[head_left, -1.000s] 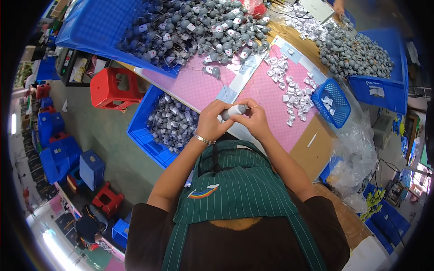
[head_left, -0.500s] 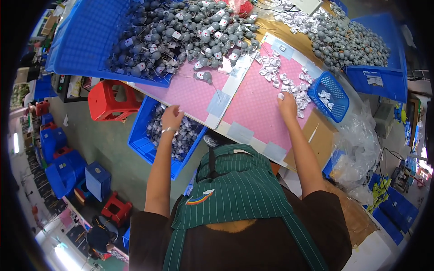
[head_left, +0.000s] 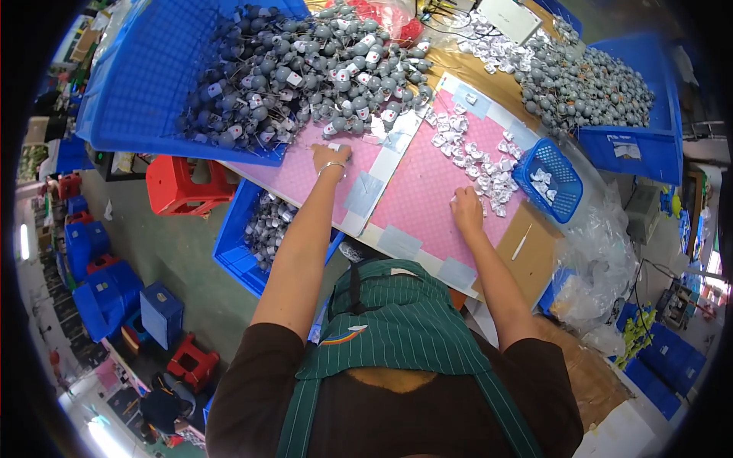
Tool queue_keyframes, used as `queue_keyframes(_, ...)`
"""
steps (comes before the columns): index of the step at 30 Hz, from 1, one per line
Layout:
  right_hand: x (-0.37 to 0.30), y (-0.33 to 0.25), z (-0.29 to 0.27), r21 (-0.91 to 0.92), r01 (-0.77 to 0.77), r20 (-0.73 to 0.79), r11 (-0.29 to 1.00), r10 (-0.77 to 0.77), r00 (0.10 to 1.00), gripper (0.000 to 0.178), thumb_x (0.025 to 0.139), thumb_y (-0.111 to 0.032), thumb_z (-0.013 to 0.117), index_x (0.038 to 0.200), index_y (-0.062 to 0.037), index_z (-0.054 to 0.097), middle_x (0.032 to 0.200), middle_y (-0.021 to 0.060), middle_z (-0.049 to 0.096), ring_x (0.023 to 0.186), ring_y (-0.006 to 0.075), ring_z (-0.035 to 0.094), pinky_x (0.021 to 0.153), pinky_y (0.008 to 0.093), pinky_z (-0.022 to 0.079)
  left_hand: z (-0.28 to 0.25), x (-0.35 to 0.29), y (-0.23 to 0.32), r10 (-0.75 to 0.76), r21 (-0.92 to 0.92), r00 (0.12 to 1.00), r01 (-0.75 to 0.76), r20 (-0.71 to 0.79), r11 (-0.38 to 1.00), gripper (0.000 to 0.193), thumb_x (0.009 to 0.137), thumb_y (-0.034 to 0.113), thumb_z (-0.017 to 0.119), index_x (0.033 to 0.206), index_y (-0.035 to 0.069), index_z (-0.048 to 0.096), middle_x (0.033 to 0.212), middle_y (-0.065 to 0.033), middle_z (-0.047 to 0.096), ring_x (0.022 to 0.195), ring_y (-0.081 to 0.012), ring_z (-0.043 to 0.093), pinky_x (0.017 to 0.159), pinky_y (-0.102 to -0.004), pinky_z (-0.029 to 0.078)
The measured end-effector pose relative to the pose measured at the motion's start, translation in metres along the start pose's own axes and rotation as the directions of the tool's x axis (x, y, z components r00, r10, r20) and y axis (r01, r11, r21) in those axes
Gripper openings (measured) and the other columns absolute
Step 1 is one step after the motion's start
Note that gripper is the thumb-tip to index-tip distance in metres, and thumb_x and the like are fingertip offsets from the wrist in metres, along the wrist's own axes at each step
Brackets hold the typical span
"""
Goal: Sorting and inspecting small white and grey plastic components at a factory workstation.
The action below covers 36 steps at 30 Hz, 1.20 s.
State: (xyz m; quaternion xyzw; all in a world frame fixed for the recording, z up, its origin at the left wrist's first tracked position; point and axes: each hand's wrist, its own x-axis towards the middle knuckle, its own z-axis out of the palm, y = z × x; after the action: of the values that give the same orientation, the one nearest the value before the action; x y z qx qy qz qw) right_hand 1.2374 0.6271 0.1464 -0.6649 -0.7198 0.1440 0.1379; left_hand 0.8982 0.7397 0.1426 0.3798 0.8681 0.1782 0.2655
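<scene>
At the near edge of a heap of grey round pieces with white tags (head_left: 359, 99), my left hand (head_left: 333, 157) reaches down to the pink mat (head_left: 286, 177). Its fingers are closed around a grey-and-white round piece, mostly covered by the hand. Over the right part of the mat, my right hand (head_left: 467, 212) pinches a small white piece (head_left: 454, 200). Just beyond it lie loose white pieces (head_left: 489, 174) like crumpled tags. A small blue basket (head_left: 569, 200) holding several more stands to their right.
A large blue crate (head_left: 130, 126) lies at the far left, another blue crate (head_left: 637, 156) at the far right by more grey balls (head_left: 584, 84). Below the table edge sits a blue bin (head_left: 237, 256) of grey pieces, near a red stool (head_left: 179, 183). Cardboard (head_left: 531, 237) lies at right.
My left hand has moved from above the bin forward and right, onto the lone grey piece on the mat. My right hand has drawn back from the white pieces, holding one.
</scene>
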Motion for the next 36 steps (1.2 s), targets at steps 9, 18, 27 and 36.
queue_keyframes(9, -0.004, -0.075, -0.02, 0.854, -0.506, 0.52, -0.122, 0.154, 0.84, 0.025, 0.086, -0.007, 0.058, 0.109, 0.0013, 0.054, 0.094, 0.0111, 0.063, 0.079, 0.0179, 0.063, 0.067, 0.0272, 0.053, 0.001, -0.03, -0.082, 0.027, -0.395, 0.935, 0.124, 0.355, 0.91, 0.064, 0.057, 0.03, 0.074, 0.109, 0.0, 0.051, 0.088, -0.0175, 0.064, 0.077, -0.0268, 0.063, 0.074, -0.0346, 0.051)
queue_keyframes(18, -0.008, -0.126, -0.022, 0.831, -0.529, 0.544, -0.173, 0.052, 0.837, 0.025, 0.085, -0.007, 0.059, 0.108, 0.0024, 0.054, 0.093, 0.0115, 0.064, 0.078, 0.0172, 0.062, 0.067, 0.0263, 0.051, 0.007, -0.061, -0.042, 0.358, 0.442, 0.903, -0.428, 0.237, 0.788, 0.016, 0.076, 0.017, 0.059, 0.085, 0.005, 0.066, 0.091, -0.0154, 0.061, 0.089, -0.0302, 0.059, 0.076, -0.0385, 0.05)
queue_keyframes(27, -0.014, -0.136, -0.045, 0.889, -0.458, 0.45, 0.028, 0.139, 0.882, 0.025, 0.085, -0.007, 0.059, 0.108, 0.0022, 0.055, 0.09, 0.0091, 0.064, 0.077, 0.0145, 0.062, 0.066, 0.0246, 0.05, -0.041, -0.102, -0.042, 0.418, -0.429, 0.756, -0.202, 0.504, 0.881, 0.028, 0.078, 0.01, 0.065, 0.104, 0.0, 0.062, 0.106, -0.0104, 0.061, 0.095, -0.0183, 0.058, 0.078, -0.0313, 0.049)
queue_keyframes(36, -0.017, -0.172, -0.08, 0.946, -0.276, 0.27, 0.168, 0.06, 0.961, 0.026, 0.079, 0.001, 0.062, 0.104, 0.0022, 0.056, 0.088, 0.0071, 0.063, 0.078, 0.0114, 0.059, 0.067, 0.0238, 0.049, -0.095, -0.178, -0.016, 0.57, -0.83, 0.684, 0.093, 0.454, 0.55, 0.045, 0.079, 0.001, 0.065, 0.121, -0.003, 0.05, 0.113, -0.013, 0.057, 0.1, -0.0176, 0.058, 0.086, -0.0293, 0.048)
